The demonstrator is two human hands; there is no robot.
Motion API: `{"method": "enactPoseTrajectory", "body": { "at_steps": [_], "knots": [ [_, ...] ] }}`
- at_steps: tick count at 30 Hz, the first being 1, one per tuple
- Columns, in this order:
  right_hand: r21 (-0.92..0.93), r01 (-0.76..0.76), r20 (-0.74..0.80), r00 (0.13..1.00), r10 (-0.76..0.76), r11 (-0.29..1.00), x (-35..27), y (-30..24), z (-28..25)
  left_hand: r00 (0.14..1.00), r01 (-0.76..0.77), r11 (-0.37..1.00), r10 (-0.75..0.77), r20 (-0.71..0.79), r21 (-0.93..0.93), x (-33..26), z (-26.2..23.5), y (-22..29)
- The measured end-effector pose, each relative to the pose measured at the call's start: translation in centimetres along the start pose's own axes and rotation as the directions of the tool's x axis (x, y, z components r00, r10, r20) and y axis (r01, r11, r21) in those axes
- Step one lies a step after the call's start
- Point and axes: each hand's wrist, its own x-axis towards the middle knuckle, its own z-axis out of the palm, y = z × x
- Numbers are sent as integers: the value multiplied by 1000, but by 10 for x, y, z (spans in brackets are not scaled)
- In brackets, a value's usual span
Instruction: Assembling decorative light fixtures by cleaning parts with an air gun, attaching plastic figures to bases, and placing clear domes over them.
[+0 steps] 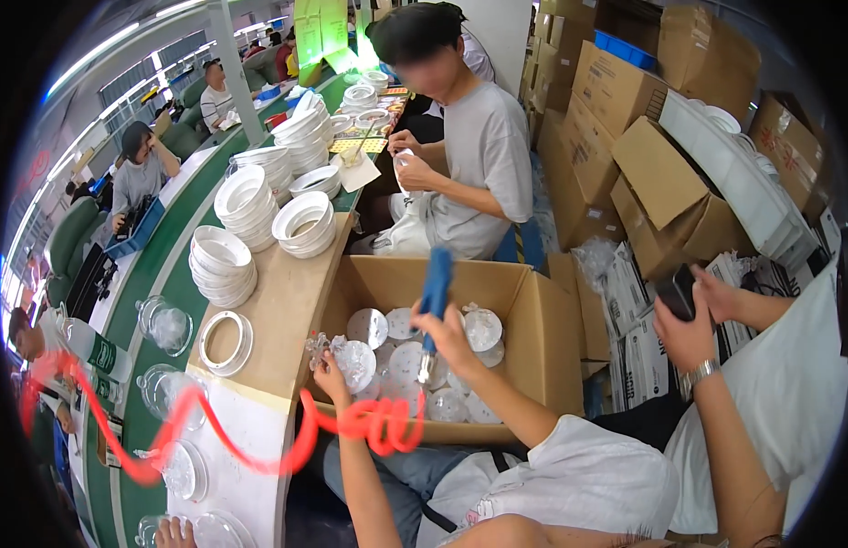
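Observation:
My right hand (449, 338) is closed round a blue powered screwdriver (436, 297), its metal tip pointing down over an open cardboard box (547, 352). My left hand (332, 378) pinches a clear plastic piece (320, 347) at the box's left edge. Beside those fingers is a round whitish disc (356, 365); I cannot tell whether it is joined to the clear piece. Several round white and clear discs (406, 363) lie in the box. A red coiled cord (250, 454) runs from the far left to near the screwdriver tip.
Stacks of white rings (222, 265) stand on the bench at left, beside a green conveyor (122, 315) carrying clear round parts (164, 326). A co-worker (483, 137) sits ahead; another person at right holds a black phone-like object (677, 294). Cardboard boxes (606, 110) are piled behind.

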Motion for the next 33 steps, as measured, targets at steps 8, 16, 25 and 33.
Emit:
{"method": "enactPoseTrajectory", "body": {
  "at_steps": [8,16,25,33],
  "knots": [
    [-548,-35,370,886,279,836,-72,81,0,995,93,996,-93,31,2,-12,14,23],
    [-582,-186,467,720,513,792,-92,81,-11,988,152,987,-151,-10,59,-7,14,13],
    [-588,-102,499,735,459,803,-95,61,-21,983,181,975,-181,18,-132,-6,16,35],
    [-599,-140,500,704,504,789,-90,66,-31,990,108,991,-100,100,-76,-10,11,31]
  ]
}}
